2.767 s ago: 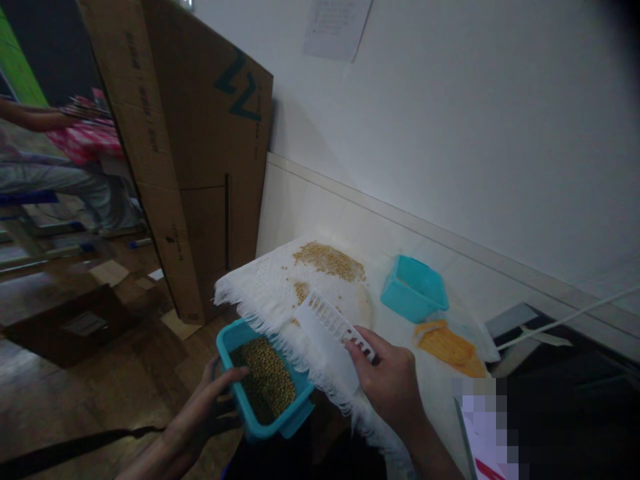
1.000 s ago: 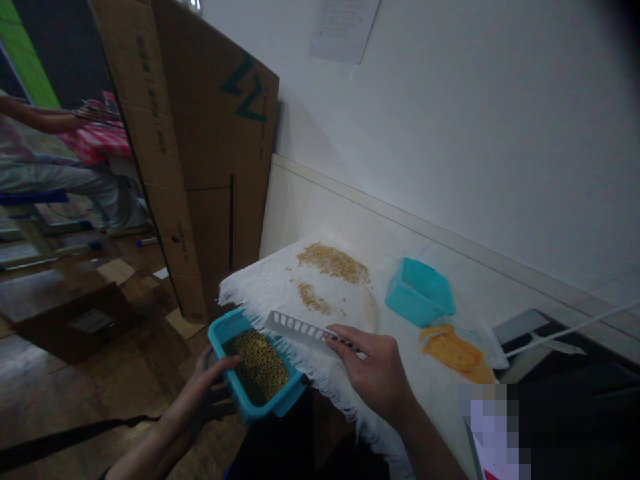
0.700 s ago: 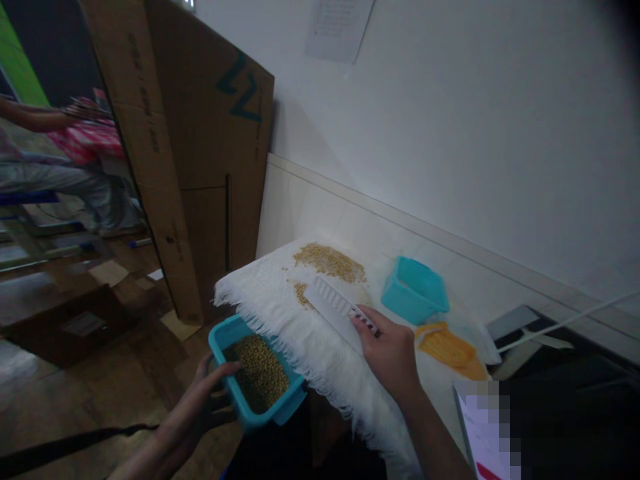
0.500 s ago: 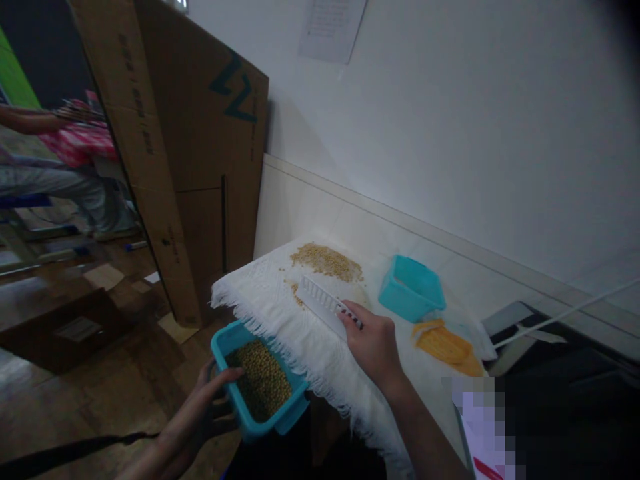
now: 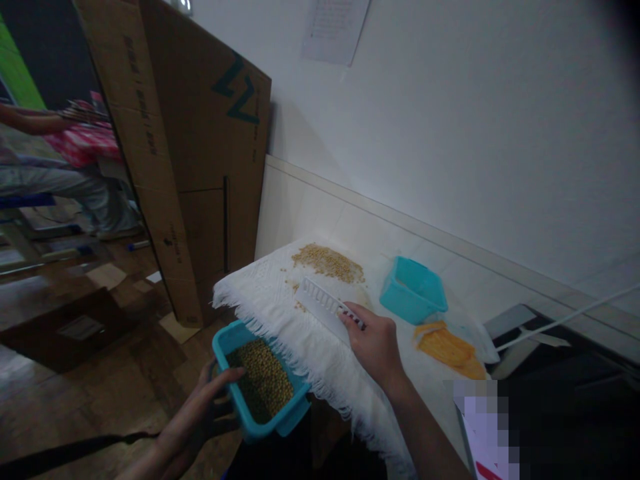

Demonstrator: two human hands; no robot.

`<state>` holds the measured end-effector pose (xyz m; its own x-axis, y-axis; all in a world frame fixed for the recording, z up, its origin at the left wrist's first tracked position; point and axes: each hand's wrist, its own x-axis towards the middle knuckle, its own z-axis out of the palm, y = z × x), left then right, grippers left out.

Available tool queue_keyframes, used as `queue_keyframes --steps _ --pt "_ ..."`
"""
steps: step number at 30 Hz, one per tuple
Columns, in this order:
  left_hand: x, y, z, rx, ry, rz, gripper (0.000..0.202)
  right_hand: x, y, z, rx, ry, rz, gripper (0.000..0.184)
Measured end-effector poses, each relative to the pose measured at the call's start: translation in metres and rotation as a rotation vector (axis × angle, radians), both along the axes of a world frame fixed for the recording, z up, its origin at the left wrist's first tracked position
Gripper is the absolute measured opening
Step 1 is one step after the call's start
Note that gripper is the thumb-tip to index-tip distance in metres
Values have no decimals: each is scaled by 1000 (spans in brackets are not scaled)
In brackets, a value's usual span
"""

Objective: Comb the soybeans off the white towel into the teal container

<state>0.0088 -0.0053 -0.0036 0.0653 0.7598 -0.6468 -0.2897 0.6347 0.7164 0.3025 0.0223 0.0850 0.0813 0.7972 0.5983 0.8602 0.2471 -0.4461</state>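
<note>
My left hand (image 5: 207, 410) grips the near side of a teal plastic tub (image 5: 227, 343) full of brownish beans, held just below the fringed edge of a white cloth (image 5: 273, 313). My right hand (image 5: 374, 347) is closed on a flat white slotted plastic panel (image 5: 320, 307), which rests tilted on the cloth with its far edge among a few stray beans. A larger pile of beans (image 5: 327, 261) lies farther back on the cloth. A second teal tub (image 5: 413, 290) sits tipped to the right of the pile.
An orange lid-like piece (image 5: 447, 348) lies right of my right hand. Large cardboard boxes (image 5: 195, 147) lean against the white wall at left. Another person's arm and a pink cloth show at far left. A white cable (image 5: 565, 317) crosses the right side.
My right hand swept the slotted panel to the cloth's edge over the tub, then carried it back toward the bean pile. The small patch of beans near the panel has shrunk. The left hand kept the tub in place.
</note>
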Motion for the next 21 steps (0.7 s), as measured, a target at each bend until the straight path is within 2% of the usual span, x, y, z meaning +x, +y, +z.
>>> queue_keyframes --steps 11,21 --pt "-1 -2 5 11 -1 -22 92 -4 0 3 -22 43 54 26" --pt "-3 1 3 16 15 -10 101 -3 -24 3 -9 32 14 27"
